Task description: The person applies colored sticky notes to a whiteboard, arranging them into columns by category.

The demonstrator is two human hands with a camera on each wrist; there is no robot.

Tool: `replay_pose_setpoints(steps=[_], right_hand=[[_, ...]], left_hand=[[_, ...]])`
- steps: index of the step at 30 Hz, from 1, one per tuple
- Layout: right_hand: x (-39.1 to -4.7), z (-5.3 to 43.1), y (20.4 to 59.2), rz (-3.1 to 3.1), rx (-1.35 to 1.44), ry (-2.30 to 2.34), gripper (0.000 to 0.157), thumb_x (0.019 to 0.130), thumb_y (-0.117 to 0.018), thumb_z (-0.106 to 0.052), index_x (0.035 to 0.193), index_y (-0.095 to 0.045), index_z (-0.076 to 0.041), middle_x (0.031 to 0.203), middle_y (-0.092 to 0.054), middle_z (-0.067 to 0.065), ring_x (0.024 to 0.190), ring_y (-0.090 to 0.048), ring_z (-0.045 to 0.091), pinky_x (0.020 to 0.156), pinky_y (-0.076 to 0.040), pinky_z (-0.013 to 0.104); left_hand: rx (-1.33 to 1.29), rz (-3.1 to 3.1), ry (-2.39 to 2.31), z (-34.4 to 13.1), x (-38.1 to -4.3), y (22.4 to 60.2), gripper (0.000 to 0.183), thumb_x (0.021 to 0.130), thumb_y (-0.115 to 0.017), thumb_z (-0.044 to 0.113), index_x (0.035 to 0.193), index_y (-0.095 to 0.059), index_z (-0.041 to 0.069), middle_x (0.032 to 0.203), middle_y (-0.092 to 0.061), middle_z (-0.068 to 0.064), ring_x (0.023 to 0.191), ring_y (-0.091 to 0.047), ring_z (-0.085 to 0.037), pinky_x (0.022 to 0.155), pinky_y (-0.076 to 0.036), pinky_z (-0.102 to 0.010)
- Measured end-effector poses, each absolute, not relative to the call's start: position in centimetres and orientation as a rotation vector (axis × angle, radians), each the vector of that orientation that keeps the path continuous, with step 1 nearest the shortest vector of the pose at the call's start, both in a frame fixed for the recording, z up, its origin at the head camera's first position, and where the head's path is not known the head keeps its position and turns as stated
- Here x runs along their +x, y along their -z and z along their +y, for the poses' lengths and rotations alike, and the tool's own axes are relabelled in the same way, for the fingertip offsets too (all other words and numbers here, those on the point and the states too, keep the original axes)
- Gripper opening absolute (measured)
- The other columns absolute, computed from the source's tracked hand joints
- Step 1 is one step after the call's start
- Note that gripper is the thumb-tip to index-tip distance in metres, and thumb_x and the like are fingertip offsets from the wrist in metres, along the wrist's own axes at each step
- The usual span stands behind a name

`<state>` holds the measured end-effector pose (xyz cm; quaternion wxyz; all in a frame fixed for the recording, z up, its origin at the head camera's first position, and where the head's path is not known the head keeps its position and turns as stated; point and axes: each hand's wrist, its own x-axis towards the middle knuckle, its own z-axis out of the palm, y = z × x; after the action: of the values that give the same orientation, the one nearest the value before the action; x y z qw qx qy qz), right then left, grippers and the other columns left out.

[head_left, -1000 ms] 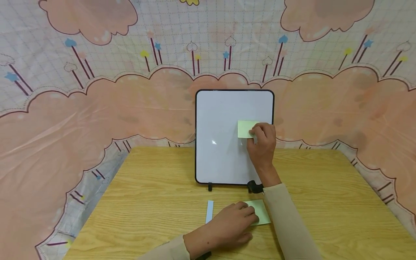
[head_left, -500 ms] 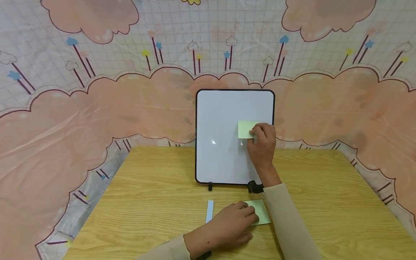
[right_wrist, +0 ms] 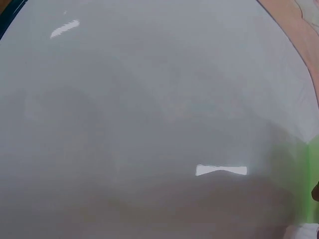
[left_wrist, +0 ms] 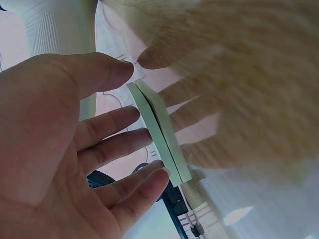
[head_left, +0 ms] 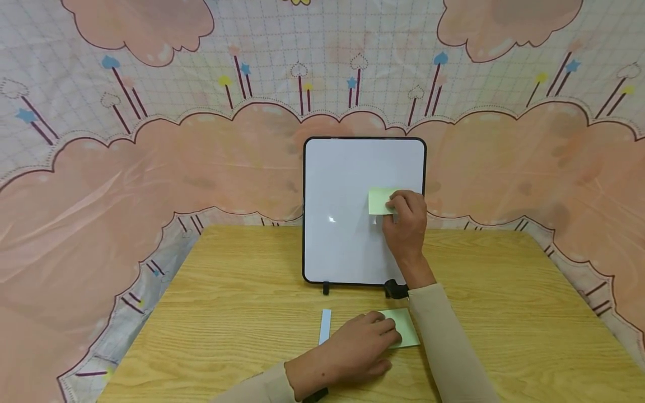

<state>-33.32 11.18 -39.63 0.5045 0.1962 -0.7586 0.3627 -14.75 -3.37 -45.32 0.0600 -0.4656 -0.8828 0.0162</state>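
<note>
A pale green sticky note (head_left: pixel 379 201) lies against the face of an upright whiteboard (head_left: pixel 342 240), right of its middle. My right hand (head_left: pixel 407 221) pinches the note by its right part, thumb below and fingers above. Only an edge of that note (right_wrist: pixel 313 174) and a fingertip enter the right wrist view. Down on the table, a pad of green sticky notes (head_left: pixel 406 330) sits under the fingers of my left hand (head_left: pixel 360 344). Seen from the left wrist, those fingers are loosely extended, with several tips touching the edge of the pad (left_wrist: pixel 158 132).
The whiteboard stands on small black feet (head_left: pixel 326 288) on a wood-grain table (head_left: pixel 242 291). A light blue strip (head_left: pixel 325 326) lies left of the pad, partly behind my left hand. A patterned cloth (head_left: pixel 242 162) hangs behind and around the table.
Both hands keep their places, and the note stays at the same spot on the whiteboard. Only the head view shifts very slightly.
</note>
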Motion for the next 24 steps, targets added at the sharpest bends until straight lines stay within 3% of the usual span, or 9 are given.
replay_pose_setpoints(steps=[24], right_hand=[[-33.48, 11.41, 40.27, -1.895, 0.491, -0.823, 0.021, 0.078, -0.059, 0.023, 0.083, -0.063, 0.003, 0.123, -0.073, 0.016, 0.12, -0.061, 0.038, 0.106, -0.048, 0.05]], left_hand=[[-1.417, -2.67, -0.023, -3.48, -14.74, 45.37, 0.039, 0.099, -0.072, 0.045, 0.132, -0.067, 0.024, 0.127, -0.062, 0.01, 0.126, -0.058, -0.013, 0.099, -0.051, -0.024]])
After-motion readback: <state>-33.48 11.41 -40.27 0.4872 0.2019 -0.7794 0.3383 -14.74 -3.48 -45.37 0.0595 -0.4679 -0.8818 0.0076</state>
